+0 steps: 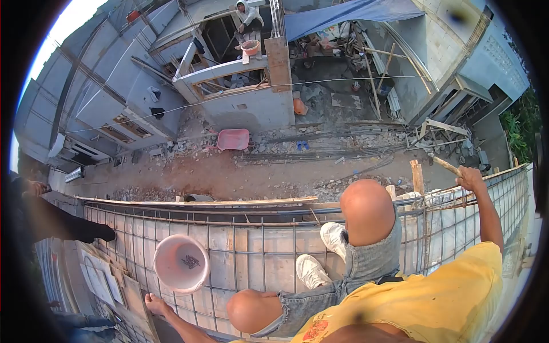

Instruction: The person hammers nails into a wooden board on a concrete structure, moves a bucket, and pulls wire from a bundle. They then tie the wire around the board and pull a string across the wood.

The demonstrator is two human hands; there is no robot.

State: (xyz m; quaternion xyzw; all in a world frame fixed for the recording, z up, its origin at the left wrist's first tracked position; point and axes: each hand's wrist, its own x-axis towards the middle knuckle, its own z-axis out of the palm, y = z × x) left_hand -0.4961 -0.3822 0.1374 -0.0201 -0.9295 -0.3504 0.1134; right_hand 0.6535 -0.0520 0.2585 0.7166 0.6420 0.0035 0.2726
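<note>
At the far left, another person's leg in dark trousers (63, 220) reaches onto the metal bars, and that person's hand (38, 187) shows above it. Lower down lie some flat boards (132, 294). Next to the boards is the left hand (156, 304). Its fingers look curled, but I cannot tell if it is holding anything. It is near the pink bucket (163, 264), just below it, and not touching it. The bucket sits on the bars with its open top facing up, and a little pile of small dark bits (190, 261) lies at the bottom.

Down on the ground past the wall is a red wheelbarrow (233, 139). Above it, a person in a pale top (250, 18) sits high up, behind an orange tub (250, 47). The metal bars (264, 252) make a big grid of squares in the middle. Blue slippers (302, 146) lie on the dirt, and two white shoes (311, 271) stand on the grid. A blue sheet (349, 18) hangs at the top.

To the right, a wooden stick (447, 166) points out over the edge. The right hand (471, 179) is wrapped tight around its near end. Green leaves (517, 134) grow at the far right.
</note>
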